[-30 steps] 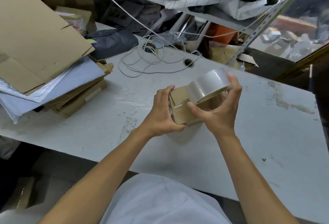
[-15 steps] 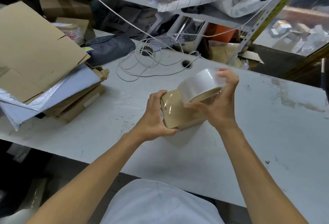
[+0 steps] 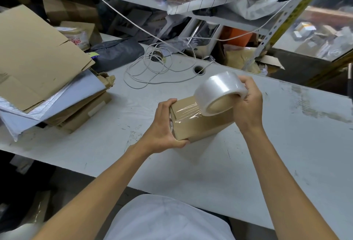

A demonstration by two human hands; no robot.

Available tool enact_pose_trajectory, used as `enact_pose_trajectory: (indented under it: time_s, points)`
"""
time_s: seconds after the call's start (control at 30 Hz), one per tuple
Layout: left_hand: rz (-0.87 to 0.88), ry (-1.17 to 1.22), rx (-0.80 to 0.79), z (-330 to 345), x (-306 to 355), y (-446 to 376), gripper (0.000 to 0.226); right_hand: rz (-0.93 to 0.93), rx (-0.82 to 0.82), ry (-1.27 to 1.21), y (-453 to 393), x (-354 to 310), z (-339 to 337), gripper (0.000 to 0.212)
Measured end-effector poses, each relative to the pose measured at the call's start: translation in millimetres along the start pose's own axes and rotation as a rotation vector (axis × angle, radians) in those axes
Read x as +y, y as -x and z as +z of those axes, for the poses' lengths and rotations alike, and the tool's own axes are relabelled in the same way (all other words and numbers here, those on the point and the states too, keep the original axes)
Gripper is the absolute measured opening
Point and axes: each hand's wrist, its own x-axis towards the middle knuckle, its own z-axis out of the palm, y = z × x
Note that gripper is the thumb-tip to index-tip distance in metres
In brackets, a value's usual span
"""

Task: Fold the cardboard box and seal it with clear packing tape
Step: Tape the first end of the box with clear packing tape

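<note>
Mid-frame, small cardboard box (image 3: 198,125) closed, contents hidden, held just above the white table (image 3: 286,144). Left hand (image 3: 164,125) clamped around the box's left end. Right hand (image 3: 248,104) gripping the clear tape roll (image 3: 219,92) against the box top, a wrinkled strip stretched across the lid. Upper left: stack of flattened cardboard (image 3: 38,52).

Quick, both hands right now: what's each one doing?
Left hand: closed on the near end of the cardboard box.
Right hand: closed on the clear tape roll, with tape stretched onto the box.
</note>
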Motion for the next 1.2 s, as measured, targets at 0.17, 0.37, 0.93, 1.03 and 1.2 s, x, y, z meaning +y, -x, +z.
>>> enact_pose_trajectory:
  time_s: [0.17,0.37,0.93,1.03,1.2]
  points:
    - [0.005,-0.017,-0.019,-0.7,5.3,-5.5,0.117,0.216,-0.109,-0.360,0.4,-8.4,4.6,0.018]
    - [-0.021,-0.010,-0.024,-3.8,2.0,-4.9,0.118,0.294,-0.327,-0.579,-3.1,-0.1,5.6,0.042]
    - [-0.024,-0.039,-0.053,-12.2,-1.2,-4.9,0.119,0.367,0.069,-0.334,-7.2,4.2,-9.0,0.048]
    - [-0.052,-0.008,-0.074,-11.2,-1.9,-3.4,0.124,0.403,0.122,-0.356,-5.0,3.7,-4.9,0.051]
    - [-0.116,0.039,-0.125,-11.6,-4.7,-5.1,0.134,0.437,0.107,-0.325,-2.7,6.3,-2.8,0.043]
